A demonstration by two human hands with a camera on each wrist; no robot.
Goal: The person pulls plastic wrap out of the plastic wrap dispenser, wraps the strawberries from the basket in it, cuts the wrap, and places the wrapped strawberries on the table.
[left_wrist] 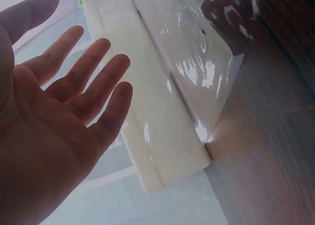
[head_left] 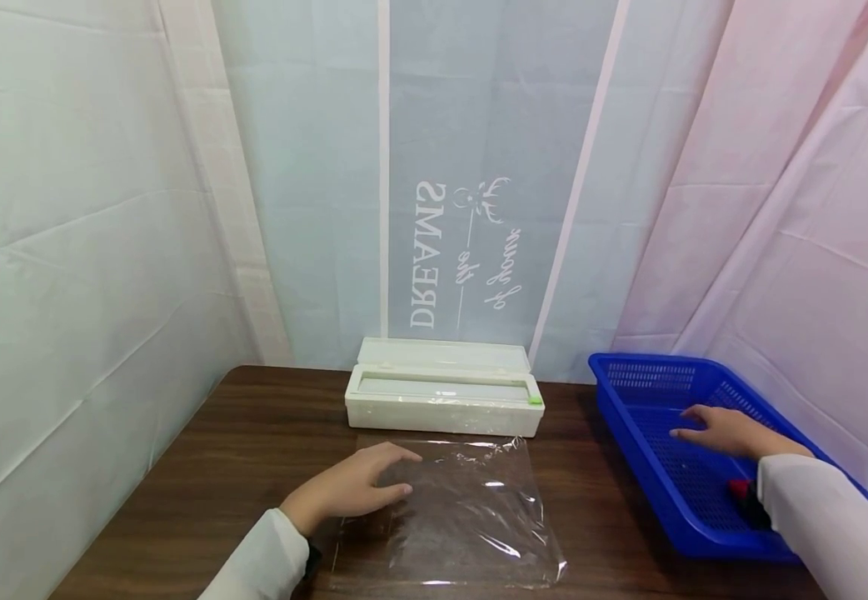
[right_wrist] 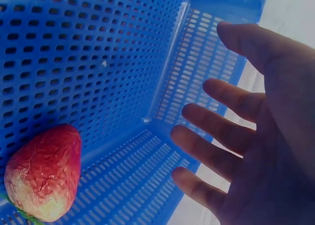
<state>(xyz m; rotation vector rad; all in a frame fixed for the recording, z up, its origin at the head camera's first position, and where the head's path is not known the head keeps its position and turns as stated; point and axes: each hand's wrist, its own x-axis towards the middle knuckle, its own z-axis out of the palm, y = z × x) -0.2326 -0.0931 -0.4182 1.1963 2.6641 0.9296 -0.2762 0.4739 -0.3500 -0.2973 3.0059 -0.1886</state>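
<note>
A sheet of clear plastic wrap [head_left: 471, 508] lies on the table in front of a white wrap dispenser box [head_left: 441, 414], whose lid is raised. My left hand [head_left: 355, 483] hovers at the left part of the sheet, fingers relaxed and spread, holding nothing. In the left wrist view, the dispenser box [left_wrist: 152, 102] shows beyond the fingers. Over the blue basket [head_left: 640, 454] on the right, my right hand [head_left: 726, 432] reaches with loosely spread fingers and holds nothing. A red strawberry [right_wrist: 47, 173] lies in the basket, apart from that hand; in the head view the right sleeve partly covers it.
The dark wooden table [head_left: 254, 442] ends at a hanging curtain [head_left: 479, 167] with white lettering behind the dispenser box. White cloth hangs along the left and right sides. A small green slider [head_left: 535, 400] sits at the box's right end.
</note>
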